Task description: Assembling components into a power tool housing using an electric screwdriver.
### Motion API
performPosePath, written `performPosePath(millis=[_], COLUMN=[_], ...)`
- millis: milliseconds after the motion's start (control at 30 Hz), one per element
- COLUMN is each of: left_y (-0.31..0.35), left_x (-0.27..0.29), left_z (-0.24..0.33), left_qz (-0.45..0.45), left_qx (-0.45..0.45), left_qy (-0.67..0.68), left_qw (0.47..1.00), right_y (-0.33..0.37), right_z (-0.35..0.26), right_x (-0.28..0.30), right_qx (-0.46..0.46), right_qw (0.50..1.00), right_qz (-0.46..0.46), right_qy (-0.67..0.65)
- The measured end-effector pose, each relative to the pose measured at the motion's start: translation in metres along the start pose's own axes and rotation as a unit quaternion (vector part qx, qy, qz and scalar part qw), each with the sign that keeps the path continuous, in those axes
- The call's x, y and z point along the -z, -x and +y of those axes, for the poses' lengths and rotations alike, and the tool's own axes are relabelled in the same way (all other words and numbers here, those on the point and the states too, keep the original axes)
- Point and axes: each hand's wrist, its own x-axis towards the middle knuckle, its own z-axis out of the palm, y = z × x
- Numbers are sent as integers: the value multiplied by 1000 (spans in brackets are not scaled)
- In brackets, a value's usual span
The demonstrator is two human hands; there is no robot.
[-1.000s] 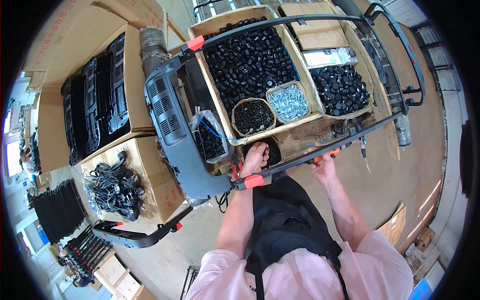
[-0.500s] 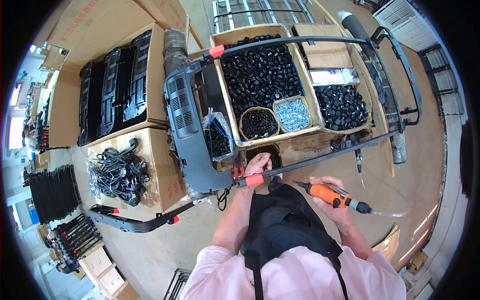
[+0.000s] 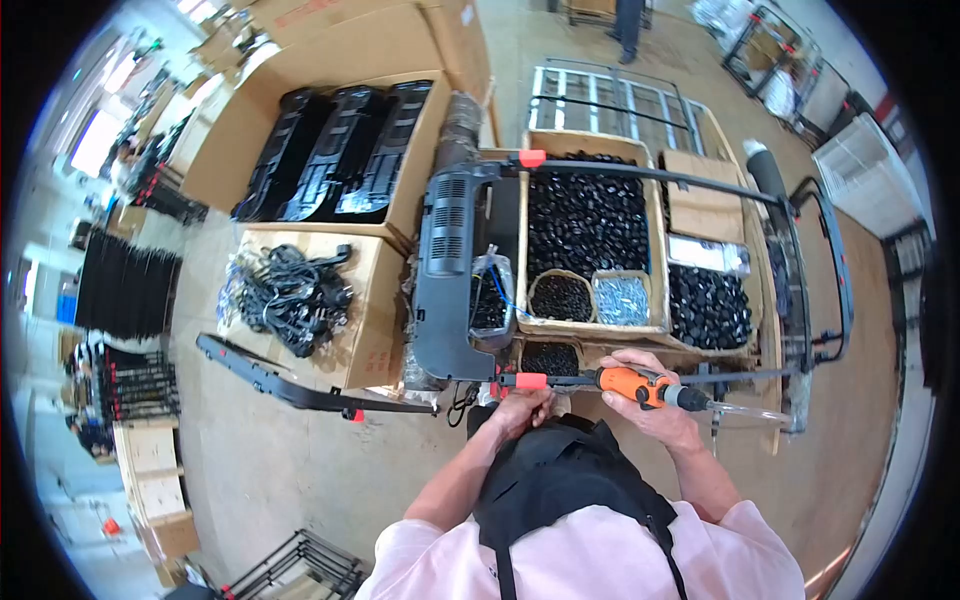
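My right hand is wrapped round an orange power screwdriver with a clear hose at its tail. The tool lies almost level, its tip pointing left at the front bar of a black metal frame. Beside the red clip on that bar, my left hand is closed, fingertips at the bar's near side. Whatever it pinches is hidden. A grey-black plastic housing forms the frame's left end. Just beyond the bar sits a small bin of dark parts.
Beneath the frame, a big tray holds black caps, small black parts and silver screws. More black knobs lie to its right. At left, bundled cables rest on a carton, and an open carton holds black housings. A person stands far off.
My left hand has come back from the small bin to the bar by the red clip. My right hand has brought the screwdriver leftward to the bar. The whole view has shifted.
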Motion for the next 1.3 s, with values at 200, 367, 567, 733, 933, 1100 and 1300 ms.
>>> performPosePath(millis=[200, 367, 567, 733, 933, 1100, 1300], left_y=[84, 96, 72, 59, 45, 35, 6], left_x=[-23, -33, 1, 34, 64, 67, 77], left_z=[27, 99, 172, 206, 230, 249, 247], left_qz=[6, 73, 31, 2, -33, -8, 59], left_qx=[-57, -165, -202, -200, -166, -167, -190], left_qy=[90, 277, 420, 445, 441, 454, 373], left_qw=[994, 944, 884, 873, 882, 875, 906], right_y=[-44, -88, -143, -184, -224, -264, -308], right_z=[-10, -36, -49, -59, -70, -79, -73], right_x=[-27, -63, -113, -140, -159, -180, -200], right_qx=[82, 89, 79, 83, 27, -12, -9], right_qw=[986, 980, 985, 992, 998, 999, 1000], right_qz=[-15, -52, -71, -53, -44, -22, -27], right_qy=[-146, -170, -135, -74, -32, -26, -4])
